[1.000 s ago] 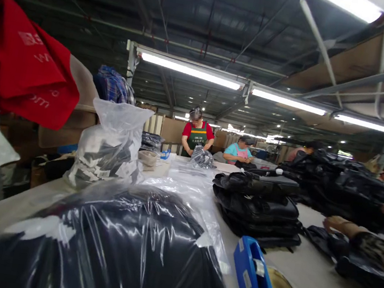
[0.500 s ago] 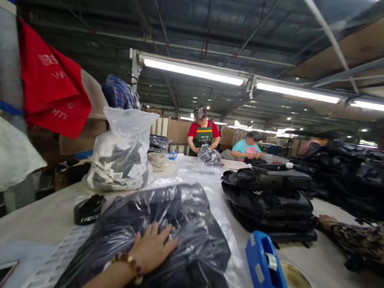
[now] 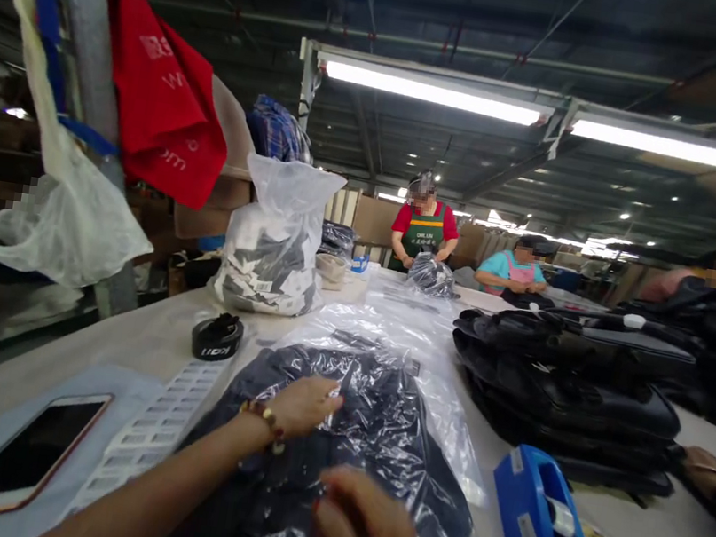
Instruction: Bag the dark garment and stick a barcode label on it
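A black bag [image 3: 274,471] in a clear plastic bag [image 3: 399,418] lies on the table in front of me. My left hand [image 3: 303,406], with a beaded bracelet on the wrist, rests on its upper middle. The fingers are drawn together and pinch a fold of the plastic. Nearer to me, my right hand [image 3: 370,526] is over the lower right part of the package, slightly blurred. Its fingers are half bent, with a gap to the thumb and nothing visible between them.
To the left are a phone [image 3: 24,456], a barcode sticker sheet [image 3: 157,418], a black strap roll [image 3: 217,337] and a sack of labels [image 3: 274,265]. On the right sit a blue tape dispenser [image 3: 538,529] and stacked black bags [image 3: 569,390]. Co-workers [image 3: 428,225] work across the table.
My right hand has come into view over the package. My left hand has gone from lying spread on the plastic to a pinch. The package looks flatter, and the view has turned left.
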Demonstrator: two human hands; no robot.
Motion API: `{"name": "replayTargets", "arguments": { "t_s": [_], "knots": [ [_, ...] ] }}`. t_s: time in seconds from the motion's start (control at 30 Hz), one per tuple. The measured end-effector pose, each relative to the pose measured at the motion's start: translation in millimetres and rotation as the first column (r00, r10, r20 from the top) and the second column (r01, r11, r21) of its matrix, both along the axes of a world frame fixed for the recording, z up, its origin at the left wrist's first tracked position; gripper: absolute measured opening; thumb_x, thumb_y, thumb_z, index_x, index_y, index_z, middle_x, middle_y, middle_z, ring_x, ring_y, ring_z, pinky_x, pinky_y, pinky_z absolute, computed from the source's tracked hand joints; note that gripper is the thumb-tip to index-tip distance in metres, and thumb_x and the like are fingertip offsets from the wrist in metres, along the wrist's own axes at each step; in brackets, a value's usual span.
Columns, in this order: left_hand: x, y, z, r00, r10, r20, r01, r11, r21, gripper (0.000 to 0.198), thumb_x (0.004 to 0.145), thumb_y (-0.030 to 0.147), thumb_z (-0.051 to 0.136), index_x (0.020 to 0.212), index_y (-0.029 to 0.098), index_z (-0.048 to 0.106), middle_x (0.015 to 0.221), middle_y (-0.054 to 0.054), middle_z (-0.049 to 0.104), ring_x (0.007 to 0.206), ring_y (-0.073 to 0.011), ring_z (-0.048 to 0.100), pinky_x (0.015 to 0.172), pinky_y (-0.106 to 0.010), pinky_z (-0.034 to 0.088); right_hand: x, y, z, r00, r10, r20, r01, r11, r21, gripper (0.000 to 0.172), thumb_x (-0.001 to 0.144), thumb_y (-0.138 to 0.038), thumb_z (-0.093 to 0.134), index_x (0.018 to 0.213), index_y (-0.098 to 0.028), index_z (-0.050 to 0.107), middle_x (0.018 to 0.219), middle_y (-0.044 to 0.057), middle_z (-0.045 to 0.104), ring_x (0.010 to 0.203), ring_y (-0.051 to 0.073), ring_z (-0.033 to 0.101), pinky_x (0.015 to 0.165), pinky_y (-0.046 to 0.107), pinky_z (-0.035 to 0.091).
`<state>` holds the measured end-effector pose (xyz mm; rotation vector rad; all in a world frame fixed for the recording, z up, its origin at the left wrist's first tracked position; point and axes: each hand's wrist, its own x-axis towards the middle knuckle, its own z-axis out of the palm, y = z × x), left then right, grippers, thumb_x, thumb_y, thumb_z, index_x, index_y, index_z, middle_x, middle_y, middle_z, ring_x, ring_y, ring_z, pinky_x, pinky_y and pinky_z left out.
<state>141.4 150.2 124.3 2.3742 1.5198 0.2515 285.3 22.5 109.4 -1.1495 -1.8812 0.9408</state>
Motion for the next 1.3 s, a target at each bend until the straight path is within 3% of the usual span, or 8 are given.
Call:
{"name": "replayTargets", "arguments": {
  "t_s": [0.07,0.1,0.17,0.27,0.33,0.47,0.7,1.3],
  "knots": [
    [-8,27,-2.0,0.989,0.149,-0.008,-0.148,0.986,0.077,0.039,0.09,0.028,0.031,0.115,0.012,0.056,0.122,-0.013,0.058,0.116,-0.0216,0.051,0.1,-0.033,0.037,3,55,16.3,0.959,-0.155,0.237,0.118,0.979,0.165,0.029,0.09,-0.033,0.04,0.109,-0.02,0.059,0.096,0.004,0.065,0.087,0.016,0.06,0.079,0.031,0.049],
    [-11,39,-7.4,0.975,0.224,-0.014,-0.221,0.97,0.104,0.039,0.09,0.027,0.03,0.115,0.011,0.055,0.123,-0.014,0.057,0.117,-0.0238,0.05,0.1,-0.037,0.037,3,82,20.1,0.87,-0.278,0.407,0.166,0.943,0.288,0.031,0.09,-0.028,0.04,0.115,-0.019,0.056,0.106,0.004,0.064,0.096,0.015,0.059,0.088,0.029,0.045],
    [-17,56,-26.0,0.933,0.358,-0.031,-0.351,0.926,0.14,0.042,0.09,0.029,0.029,0.121,0.011,0.051,0.129,-0.017,0.051,0.123,-0.0287,0.043,0.1,-0.047,0.035,2,131,15.9,0.795,-0.343,0.501,0.188,0.924,0.334,0.036,0.089,-0.023,0.041,0.123,-0.015,0.051,0.125,0.009,0.055,0.117,0.018,0.048,0.1,0.032,0.036],
    [-23,63,-63.5,0.877,0.475,-0.075,-0.461,0.875,0.147,0.052,0.09,0.04,0.034,0.135,0.015,0.037,0.144,-0.017,0.033,0.133,-0.036,0.026,0.103,-0.062,0.021,6,178,-18.1,0.695,-0.383,0.609,0.238,0.921,0.308,0.045,0.088,-0.026,0.045,0.132,-0.015,0.044,0.143,0.011,0.038,0.134,0.025,0.026,0.11,0.046,0.016],
    [-24,62,-85.0,0.867,0.488,-0.105,-0.467,0.867,0.171,0.058,0.089,0.046,0.037,0.14,0.019,0.029,0.148,-0.016,0.023,0.136,-0.0367,0.017,0.105,-0.064,0.012,12,193,-47.7,0.616,-0.401,0.679,0.312,0.915,0.257,0.053,0.089,-0.034,0.044,0.136,-0.013,0.038,0.146,0.013,0.03,0.137,0.03,0.018,0.109,0.055,0.008],
    [-24,62,-105.9,0.86,0.485,-0.157,-0.44,0.863,0.249,0.062,0.089,0.054,0.034,0.142,0.024,0.023,0.15,-0.014,0.019,0.137,-0.0351,0.015,0.106,-0.062,0.011,24,204,-84.0,0.5,-0.376,0.78,0.4,0.899,0.177,0.062,0.092,-0.048,0.032,0.142,-0.013,0.024,0.149,0.012,0.02,0.137,0.03,0.015,0.109,0.056,0.012],
    [-22,66,-113.5,0.85,0.484,-0.207,-0.443,0.87,0.217,0.063,0.089,0.054,0.035,0.143,0.025,0.021,0.15,-0.015,0.016,0.137,-0.036,0.015,0.105,-0.062,0.013,25,209,-89.8,0.388,-0.337,0.858,0.385,0.905,0.182,0.064,0.091,-0.052,0.027,0.144,-0.016,0.017,0.151,0.009,0.015,0.138,0.027,0.012,0.11,0.052,0.011],
    [-20,66,-122.3,0.86,0.464,-0.212,-0.439,0.885,0.157,0.067,0.087,0.053,0.039,0.144,0.024,0.017,0.151,-0.016,0.009,0.138,-0.0369,0.009,0.105,-0.064,0.009,24,201,-107.0,0.356,-0.363,0.861,0.427,0.883,0.196,0.064,0.092,-0.055,0.024,0.144,-0.019,0.015,0.151,0.007,0.015,0.139,0.025,0.012,0.109,0.053,0.01]
  ]
}}
